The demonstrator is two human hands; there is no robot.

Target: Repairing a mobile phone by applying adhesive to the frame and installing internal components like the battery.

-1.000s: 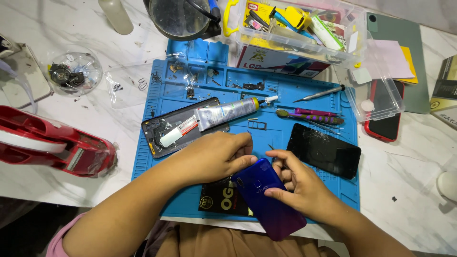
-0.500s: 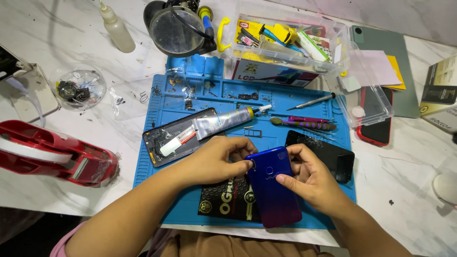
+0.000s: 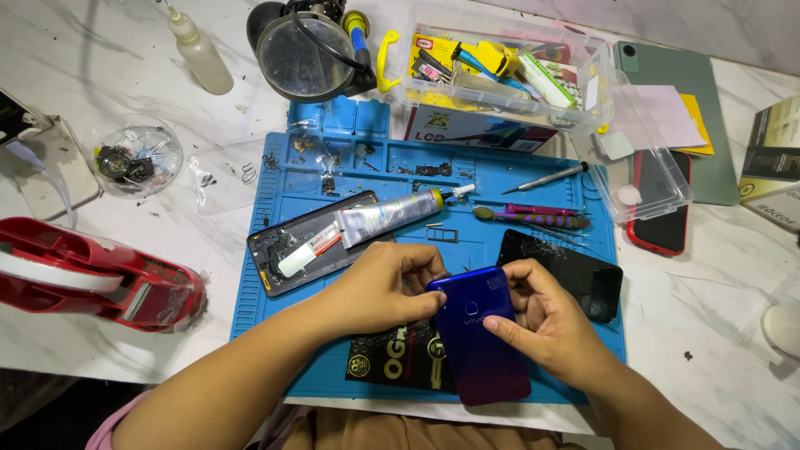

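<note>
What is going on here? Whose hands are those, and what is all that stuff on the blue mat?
There is no machine here. A person wears a camera on their head, so you look down at their own two hands. The left hand and the right hand both hold a shiny blue and purple phone, back side up, over a blue work mat on a white table. On the mat lie a tube of glue, a dark phone frame, a black screen panel, a small screwdriver and a toothbrush. Behind it stands a clear box of tools. On the left sits a red tape dispenser.
</note>
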